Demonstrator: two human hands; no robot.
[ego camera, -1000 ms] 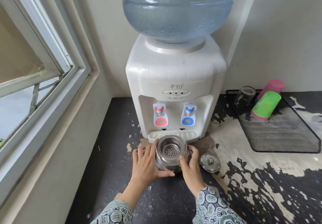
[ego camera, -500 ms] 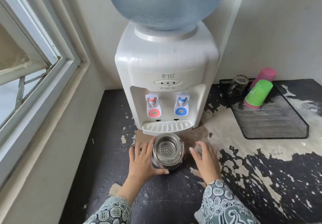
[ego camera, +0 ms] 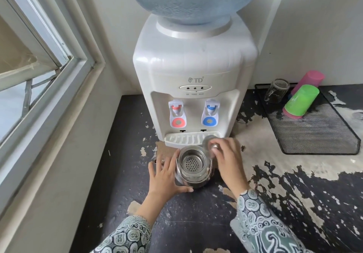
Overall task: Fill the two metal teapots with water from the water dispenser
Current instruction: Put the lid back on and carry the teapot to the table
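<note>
A metal teapot (ego camera: 193,169) is seen standing upright on the worn dark tabletop (ego camera: 121,154), directly in front of the drip tray (ego camera: 184,139) of the white water dispenser (ego camera: 194,75). Its open mouth faces straight up, so that its long axis is vertical, and a perforated strainer basket is visible inside; which way the spout points cannot be told. The left hand (ego camera: 166,176) is laid against the left side of the pot, its fingers (ego camera: 160,161) extended and spread and its thumb running along the base at the front. The right hand (ego camera: 228,159) is held just right of the pot's mouth, and the round metal lid (ego camera: 211,147) is pinched by its knob between thumb and curled fingers, the lid hanging tilted above the pot's right rear rim and over the right end of the drip tray. A red tap (ego camera: 176,113) and a blue tap (ego camera: 210,112) are set in the dispenser's recess, behind the pot. A black mesh tray (ego camera: 318,132) lies well apart on the right, carrying a glass (ego camera: 276,93), a green cup (ego camera: 299,101) and a pink cup (ego camera: 309,81) lying tilted. A window frame (ego camera: 64,71) is seen at the left.
</note>
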